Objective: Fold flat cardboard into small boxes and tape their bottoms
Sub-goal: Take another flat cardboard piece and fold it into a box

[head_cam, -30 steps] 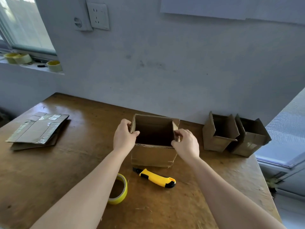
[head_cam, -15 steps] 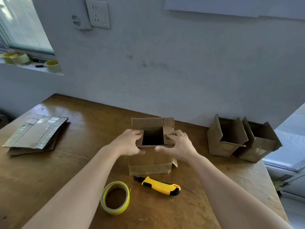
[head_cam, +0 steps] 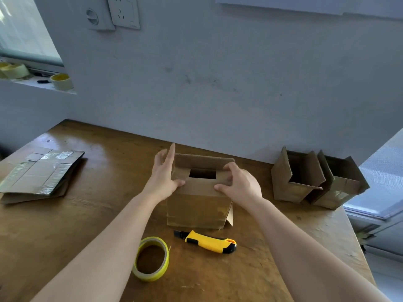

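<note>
Change: a second ago the small brown cardboard box [head_cam: 196, 205] stood with all top flaps up. Half a second ago the two side flaps were in. Now the near flap [head_cam: 200, 187] is down over them, the far flap [head_cam: 205, 162] is upright and a small dark gap is open between them.

The box sits mid-table, near the far wall.

Left hand [head_cam: 163, 177]: fingers straight, pointing up beside the box's left edge, thumb on the near flap's left corner, gripping nothing.

Right hand [head_cam: 239, 184]: fingers curled over the top right corner, thumb pressing the near flap.

My read: this end is probably the bottom. One flap to go, then tape.

Counts:
- 1 brown wooden table [head_cam: 65, 236]
- 1 stack of flat taped cardboard [head_cam: 41, 173] far left, sheet count unclear
- 2 folded brown boxes, [head_cam: 292, 182] and [head_cam: 335, 188], touching, far right
- 1 yellow tape roll [head_cam: 150, 277] near the box
- 1 yellow-and-black utility knife [head_cam: 209, 243] just right of the roll
- pale tape rolls on the window sill [head_cam: 61, 81], at least 2
</note>
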Available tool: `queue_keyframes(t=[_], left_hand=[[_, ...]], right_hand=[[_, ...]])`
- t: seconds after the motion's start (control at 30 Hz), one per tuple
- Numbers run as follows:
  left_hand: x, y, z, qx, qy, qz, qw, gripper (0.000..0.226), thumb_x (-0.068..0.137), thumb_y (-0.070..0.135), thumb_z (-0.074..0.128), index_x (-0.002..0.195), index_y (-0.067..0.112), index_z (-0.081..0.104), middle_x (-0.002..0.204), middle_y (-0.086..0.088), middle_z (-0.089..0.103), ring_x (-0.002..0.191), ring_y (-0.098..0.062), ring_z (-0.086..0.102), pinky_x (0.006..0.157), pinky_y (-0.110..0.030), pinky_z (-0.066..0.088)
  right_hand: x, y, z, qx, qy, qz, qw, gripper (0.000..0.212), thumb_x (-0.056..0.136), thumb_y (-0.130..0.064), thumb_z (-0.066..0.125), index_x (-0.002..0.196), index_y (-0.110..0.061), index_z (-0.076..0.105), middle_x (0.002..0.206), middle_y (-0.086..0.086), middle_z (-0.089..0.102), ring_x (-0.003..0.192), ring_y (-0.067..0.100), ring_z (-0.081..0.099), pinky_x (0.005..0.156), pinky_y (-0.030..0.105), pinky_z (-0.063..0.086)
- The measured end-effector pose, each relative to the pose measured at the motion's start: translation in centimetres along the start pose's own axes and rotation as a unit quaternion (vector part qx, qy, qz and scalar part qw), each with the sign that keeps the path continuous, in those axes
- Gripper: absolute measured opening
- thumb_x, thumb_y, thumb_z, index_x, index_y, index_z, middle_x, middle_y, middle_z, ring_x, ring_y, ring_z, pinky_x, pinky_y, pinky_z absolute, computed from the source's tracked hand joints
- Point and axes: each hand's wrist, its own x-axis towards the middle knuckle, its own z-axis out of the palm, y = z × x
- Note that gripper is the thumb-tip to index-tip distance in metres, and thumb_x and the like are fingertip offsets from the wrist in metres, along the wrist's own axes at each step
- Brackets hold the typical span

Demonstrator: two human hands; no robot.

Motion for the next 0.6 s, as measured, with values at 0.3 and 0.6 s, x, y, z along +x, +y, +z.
queue_keyframes(t=[0.3,0.6], left_hand=[[0.3,-1.5,-0.3,0.054,-0.021,0.037,0.998,0.038,0.079,0.031,0.075,0.114,0.020,0.065,0.116,0.009,0.052,0.110,-0.012,0.049,0.091,-0.025,0.039],[-2.7,-4.5,1.0,0.003,-0.029,-0.024,0.999,0.039,0.092,0.022,0.061,0.131,0.020,0.056,0.142,0.006,0.043,0.128,-0.016,0.043,0.103,-0.031,0.038]], right_hand=[[0.5,-2.6,0.8,-0.134,-0.055,-0.103,0.984,0.057,0.093,-0.020,0.058,0.147,-0.028,0.039,0.159,0.000,0.025,0.146,0.023,0.022,0.118,0.040,0.020],[-1.3,-2.7,5.5,-0.096,-0.101,-0.101,0.985,0.044,0.104,-0.027,0.041,0.147,-0.021,0.039,0.160,-0.003,0.024,0.148,0.014,0.016,0.116,0.035,0.028]])
